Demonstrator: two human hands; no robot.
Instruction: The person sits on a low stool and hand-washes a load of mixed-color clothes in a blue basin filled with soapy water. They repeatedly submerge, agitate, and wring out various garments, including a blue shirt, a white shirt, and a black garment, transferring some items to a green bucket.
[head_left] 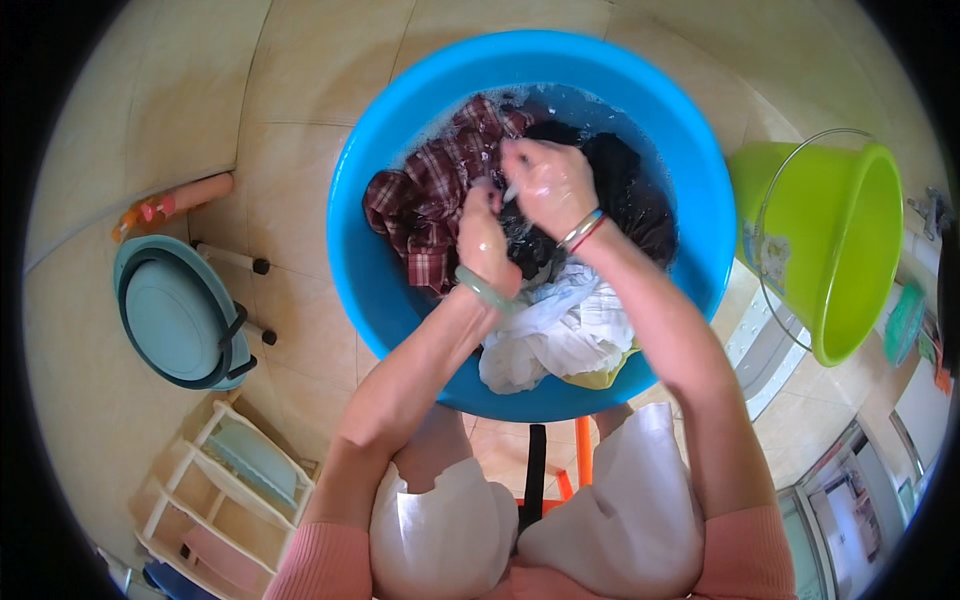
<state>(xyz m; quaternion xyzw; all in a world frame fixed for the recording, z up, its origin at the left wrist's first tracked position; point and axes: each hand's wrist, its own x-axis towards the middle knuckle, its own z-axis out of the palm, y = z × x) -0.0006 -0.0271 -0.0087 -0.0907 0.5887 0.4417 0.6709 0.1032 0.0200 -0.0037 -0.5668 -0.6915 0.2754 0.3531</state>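
Both my hands are over a large blue basin point(375, 120) of sudsy water and wet laundry. My left hand point(486, 238), with a pale green bangle at the wrist, is closed beside a dark red plaid shirt point(430, 205). To its right, my right hand point(550, 185) has its fingers curled shut above dark, wet clothing point(628, 205). A small pale bit shows between the hands; what either one grips is hidden. White clothing point(575, 335) is heaped at the near side, partly under my wrists, with a yellow piece point(603, 375) below it.
A lime green bucket point(825, 250) with a wire handle is at the right of the basin. Teal nested basins point(175, 315) stand at the left, above a cream slatted rack point(215, 505). An orange-framed seat point(583, 455) shows between my knees.
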